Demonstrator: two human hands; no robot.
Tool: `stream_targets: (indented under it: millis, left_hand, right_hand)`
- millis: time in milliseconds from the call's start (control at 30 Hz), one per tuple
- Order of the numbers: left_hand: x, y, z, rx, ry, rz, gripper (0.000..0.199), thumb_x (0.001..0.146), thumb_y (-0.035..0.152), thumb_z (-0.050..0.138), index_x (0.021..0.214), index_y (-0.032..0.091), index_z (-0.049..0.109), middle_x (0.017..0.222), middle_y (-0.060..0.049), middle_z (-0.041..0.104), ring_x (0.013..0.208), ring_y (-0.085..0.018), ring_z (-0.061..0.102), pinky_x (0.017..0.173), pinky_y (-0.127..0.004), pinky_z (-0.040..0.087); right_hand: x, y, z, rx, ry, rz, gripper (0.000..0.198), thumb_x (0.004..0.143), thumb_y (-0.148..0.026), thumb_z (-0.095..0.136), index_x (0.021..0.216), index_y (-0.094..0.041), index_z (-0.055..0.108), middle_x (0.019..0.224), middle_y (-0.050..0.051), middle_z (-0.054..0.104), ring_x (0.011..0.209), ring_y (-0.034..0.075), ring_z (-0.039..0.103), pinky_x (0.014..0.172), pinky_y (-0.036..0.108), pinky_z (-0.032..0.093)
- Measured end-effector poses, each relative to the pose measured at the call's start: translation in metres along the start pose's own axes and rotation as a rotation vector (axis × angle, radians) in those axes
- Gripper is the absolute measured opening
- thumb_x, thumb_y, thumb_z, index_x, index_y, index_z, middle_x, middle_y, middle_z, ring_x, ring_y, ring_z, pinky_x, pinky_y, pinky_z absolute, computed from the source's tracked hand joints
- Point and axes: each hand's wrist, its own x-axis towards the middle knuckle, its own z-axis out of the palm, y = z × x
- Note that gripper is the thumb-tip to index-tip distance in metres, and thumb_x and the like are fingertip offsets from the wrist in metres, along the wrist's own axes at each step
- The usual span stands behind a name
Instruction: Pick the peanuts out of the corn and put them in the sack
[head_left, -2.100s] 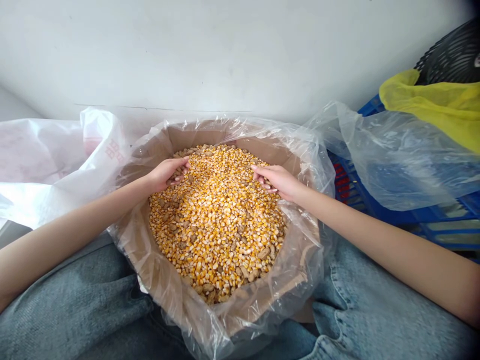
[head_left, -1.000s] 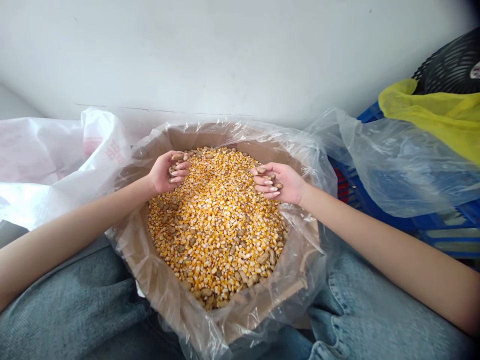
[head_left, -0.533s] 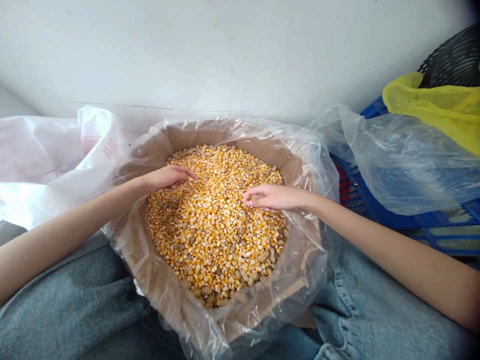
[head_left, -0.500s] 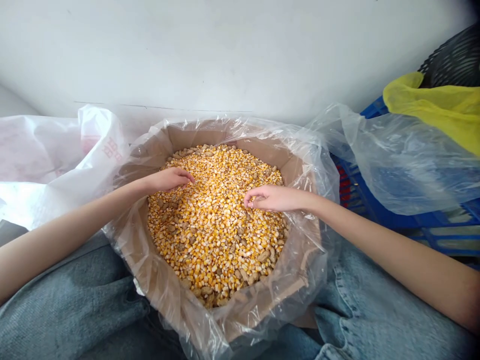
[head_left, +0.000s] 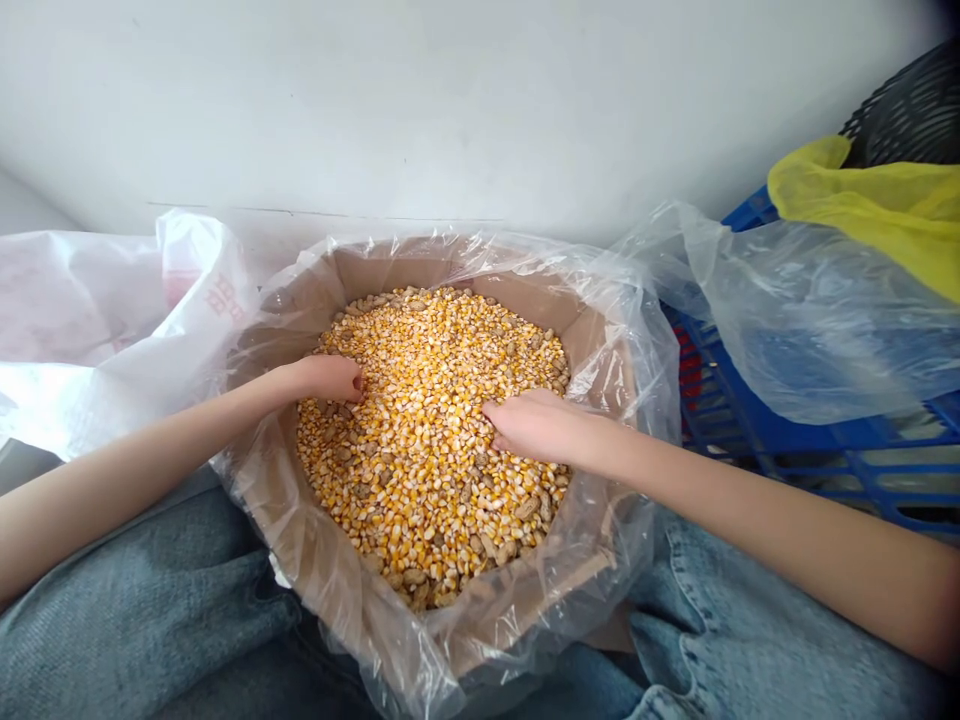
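Many loose corn kernels (head_left: 420, 440), yellow and white, lie heaped in a cardboard box (head_left: 382, 268) between denim-clad legs (head_left: 135, 580). Unshelled peanuts (head_left: 529, 507) are mixed among them, clustered at the near and near-right edges of the heap. I log the left hand (head_left: 330, 379) at the left side of the corn, back of the hand up, fingers curled down toward the kernels. I log the right hand (head_left: 532, 424) right of centre, knuckles up, fingers down at the surface of the corn. Both look bent rather than spread, but their undersides are hidden from me; I cannot tell how far either grip is closed or whether it has hold of anything. Clear plastic liner (head_left: 420, 660) folds over the box rim. To the left I note a white plastic bag (head_left: 195, 290) with reddish print; to the right, a blue plastic crate (head_left: 915, 455), partly covered by a clear plastic sheet (head_left: 795, 310) and a sheer yellow sheet (head_left: 892, 215), near a black slatted object (head_left: 915, 115).
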Motion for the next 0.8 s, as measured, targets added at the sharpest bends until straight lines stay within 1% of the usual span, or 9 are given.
stream_targets:
  millis: [167,300,333,400,500,533,600,667,800]
  left_hand:
    - [0.001,-0.005,-0.001,-0.096,-0.005,-0.001,0.024,0.063,0.035,0.047,0.065,0.016,0.061,0.063,-0.005,0.061,0.053,-0.013,0.049,0.05,-0.02,0.032]
    - [-0.001,-0.005,-0.008,-0.361,0.095,-0.015,0.022,0.062,0.036,0.05,0.059,0.016,0.058,0.053,-0.001,0.056,0.048,-0.01,0.045,0.048,-0.019,0.031]
    - [-0.002,-0.004,-0.01,-0.477,0.103,-0.024,0.021,0.062,0.036,0.051,0.057,0.016,0.057,0.05,0.0,0.053,0.045,-0.01,0.043,0.045,-0.019,0.03]
    - [-0.007,0.0,-0.014,-0.775,0.045,-0.043,0.023,0.063,0.035,0.05,0.052,0.015,0.052,0.045,0.0,0.047,0.038,-0.007,0.035,0.037,-0.019,0.024]
    - [-0.014,0.005,-0.021,-1.266,-0.14,-0.004,0.025,0.067,0.034,0.045,0.051,0.015,0.047,0.045,0.0,0.042,0.032,-0.004,0.024,0.029,-0.018,0.014]
    - [-0.015,0.006,-0.024,-1.408,-0.185,0.026,0.023,0.068,0.032,0.045,0.053,0.015,0.047,0.046,0.0,0.041,0.031,-0.004,0.023,0.028,-0.018,0.012]
    - [-0.017,0.006,-0.028,-1.633,-0.212,0.091,0.017,0.068,0.028,0.044,0.055,0.016,0.044,0.047,0.001,0.038,0.03,-0.003,0.022,0.025,-0.016,0.011]
    - [-0.017,0.005,-0.031,-1.792,-0.177,0.128,0.016,0.07,0.026,0.043,0.057,0.016,0.043,0.047,0.003,0.035,0.028,-0.003,0.022,0.023,-0.015,0.011]
    - [-0.017,0.005,-0.032,-1.968,-0.074,0.159,0.02,0.075,0.03,0.042,0.062,0.015,0.045,0.048,0.004,0.034,0.027,-0.002,0.024,0.022,-0.013,0.013]
  right_hand:
    - [0.002,0.003,0.0,0.022,0.003,0.01,0.021,0.073,-0.027,0.044,0.083,-0.016,0.058,0.075,0.011,0.063,0.071,0.024,0.059,0.057,0.029,0.041]
    - [0.004,0.017,-0.002,0.156,0.015,0.054,0.018,0.071,-0.032,0.047,0.077,-0.019,0.059,0.072,0.006,0.061,0.067,0.019,0.056,0.057,0.027,0.038]
    - [0.004,0.021,-0.003,0.244,0.022,0.058,0.017,0.07,-0.032,0.049,0.076,-0.019,0.058,0.07,0.005,0.06,0.064,0.017,0.055,0.056,0.025,0.037]
    - [0.002,0.028,-0.006,0.533,-0.006,0.028,0.018,0.07,-0.034,0.05,0.074,-0.018,0.057,0.061,0.002,0.054,0.055,0.012,0.05,0.051,0.023,0.035]
    - [0.0,0.036,-0.011,1.161,-0.091,-0.085,0.023,0.074,-0.04,0.046,0.077,-0.018,0.052,0.045,-0.006,0.034,0.038,0.006,0.031,0.039,0.019,0.026]
    - [-0.001,0.037,-0.011,1.357,-0.082,-0.108,0.023,0.075,-0.04,0.043,0.078,-0.018,0.05,0.043,-0.007,0.026,0.035,0.006,0.024,0.037,0.018,0.022]
    - [-0.001,0.039,-0.012,1.645,0.005,-0.113,0.021,0.078,-0.039,0.04,0.077,-0.018,0.046,0.042,-0.009,0.017,0.035,0.006,0.017,0.035,0.017,0.018]
    - [0.001,0.039,-0.012,1.786,0.109,-0.081,0.02,0.08,-0.037,0.037,0.076,-0.019,0.045,0.043,-0.008,0.014,0.035,0.006,0.016,0.035,0.017,0.018]
    - [0.005,0.039,-0.013,1.848,0.217,0.013,0.024,0.082,-0.04,0.032,0.076,-0.021,0.045,0.043,-0.007,0.014,0.035,0.006,0.016,0.036,0.016,0.018]
